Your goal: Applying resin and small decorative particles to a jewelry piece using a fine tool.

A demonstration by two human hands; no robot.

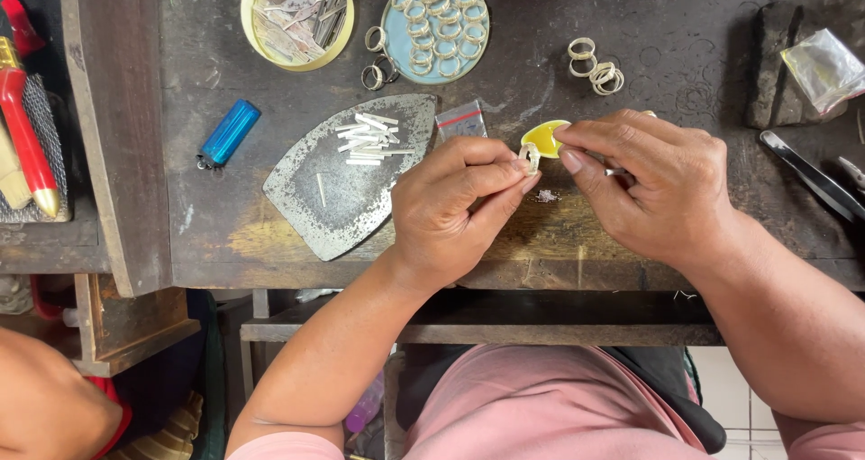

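Note:
My left hand (455, 203) pinches a small silver ring (532, 158) between thumb and forefinger, above the dark wooden workbench (207, 217). My right hand (649, 185) meets it from the right, its fingertips touching the same ring, and it grips a thin metal tool that is mostly hidden under the fingers. Just behind the fingertips sits a small yellow dish (543, 136). A few tiny silver bits (546, 195) lie on the bench below the hands.
A pointed metal plate (338, 199) carries several short silver strips (368, 138). Behind stand a yellow dish of metal scraps (297, 17), a blue dish of rings (437, 23), loose rings (595, 63), a blue lighter (229, 133), a small plastic bag (461, 119). Tweezers (811, 176) lie right.

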